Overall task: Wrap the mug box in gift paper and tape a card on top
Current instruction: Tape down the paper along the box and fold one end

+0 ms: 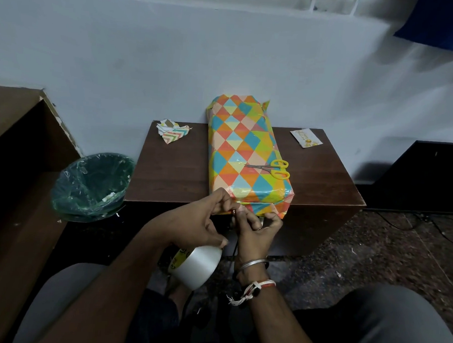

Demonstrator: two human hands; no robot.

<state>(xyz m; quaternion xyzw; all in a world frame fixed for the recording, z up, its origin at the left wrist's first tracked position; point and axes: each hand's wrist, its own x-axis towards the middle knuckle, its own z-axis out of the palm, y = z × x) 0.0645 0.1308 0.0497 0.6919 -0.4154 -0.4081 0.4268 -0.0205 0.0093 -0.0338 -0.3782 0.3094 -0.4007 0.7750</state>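
Observation:
The long mug box (pixel 243 151), wrapped in bright triangle-patterned paper, lies lengthwise on the small brown table (pixel 173 168), its near end at the table's front edge. Yellow-handled scissors (pixel 271 169) lie on top of it. My left hand (pixel 204 222) touches the box's near left corner with curled fingers; its lower fingers hold a clear tape roll (pixel 198 268) that hangs below. My right hand (pixel 259 232) presses against the near end face, fingers curled at the paper fold. A small white card (pixel 305 138) lies at the table's far right.
A crumpled paper scrap (pixel 173 131) lies at the table's far left. A bin (pixel 92 186) lined with a green bag stands on the floor to the left. A brown cabinet (pixel 14 139) runs along the left; a dark unit (pixel 419 176) stands to the right. My knees fill the bottom.

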